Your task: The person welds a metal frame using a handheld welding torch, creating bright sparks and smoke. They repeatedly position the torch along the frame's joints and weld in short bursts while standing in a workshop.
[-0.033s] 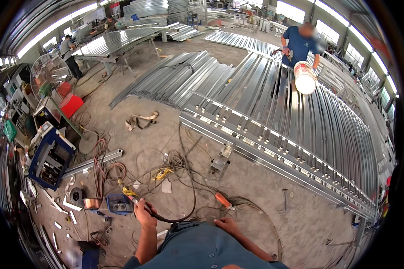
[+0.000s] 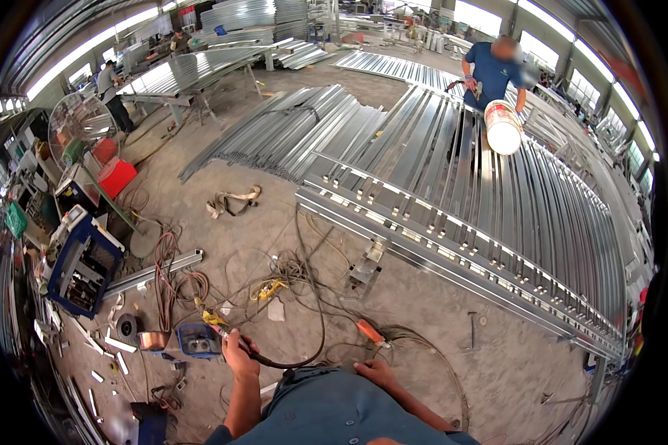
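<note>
My left hand (image 2: 240, 353) is closed around the handle of a welding torch, whose black cable (image 2: 289, 364) runs from the grip to the right and curves up over the floor. Just beyond that hand shows a yellow piece (image 2: 214, 318), beside a blue-framed box (image 2: 199, 340). At the front of my blue shirt (image 2: 334, 411) is my right hand (image 2: 376, 373), low by the waist. One fingertip or thumb of it points left, while the other fingers are hidden, so its grip cannot be made out.
Tangled cables (image 2: 293, 267) and an orange-handled tool (image 2: 370, 331) lie on the floor ahead. A long rack of metal profiles (image 2: 453, 215) fills the right, where a co-worker (image 2: 490, 70) tilts a white bucket (image 2: 503, 133). A blue-framed machine (image 2: 85, 263) and a fan (image 2: 83, 133) stand left.
</note>
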The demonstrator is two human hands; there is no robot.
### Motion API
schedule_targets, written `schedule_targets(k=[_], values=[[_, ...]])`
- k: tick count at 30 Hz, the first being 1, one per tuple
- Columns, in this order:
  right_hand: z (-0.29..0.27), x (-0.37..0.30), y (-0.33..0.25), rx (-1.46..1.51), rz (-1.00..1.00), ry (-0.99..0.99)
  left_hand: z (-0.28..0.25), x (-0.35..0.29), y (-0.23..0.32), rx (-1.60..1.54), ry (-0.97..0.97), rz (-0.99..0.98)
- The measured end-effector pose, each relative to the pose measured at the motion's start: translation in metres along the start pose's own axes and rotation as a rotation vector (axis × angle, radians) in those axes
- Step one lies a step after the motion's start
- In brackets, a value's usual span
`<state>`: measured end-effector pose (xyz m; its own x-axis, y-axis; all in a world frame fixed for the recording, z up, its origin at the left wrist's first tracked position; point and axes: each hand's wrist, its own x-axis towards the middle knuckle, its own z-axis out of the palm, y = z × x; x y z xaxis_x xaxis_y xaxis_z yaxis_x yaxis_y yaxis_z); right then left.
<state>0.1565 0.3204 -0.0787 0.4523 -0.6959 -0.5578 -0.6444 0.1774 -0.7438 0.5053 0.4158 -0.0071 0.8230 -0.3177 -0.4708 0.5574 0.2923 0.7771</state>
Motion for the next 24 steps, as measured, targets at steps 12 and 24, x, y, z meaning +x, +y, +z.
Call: schedule_targets(k=[12, 24], values=[[0.037, 0.054, -0.065, 0.151, 0.018, -0.031, 0.037, 0.053, 0.092, -0.019, -0.170, 0.214], [0.033, 0.149, -0.090, 0.121, -0.069, -0.201, 0.039, 0.060, 0.081, 0.113, -0.179, 0.289]])
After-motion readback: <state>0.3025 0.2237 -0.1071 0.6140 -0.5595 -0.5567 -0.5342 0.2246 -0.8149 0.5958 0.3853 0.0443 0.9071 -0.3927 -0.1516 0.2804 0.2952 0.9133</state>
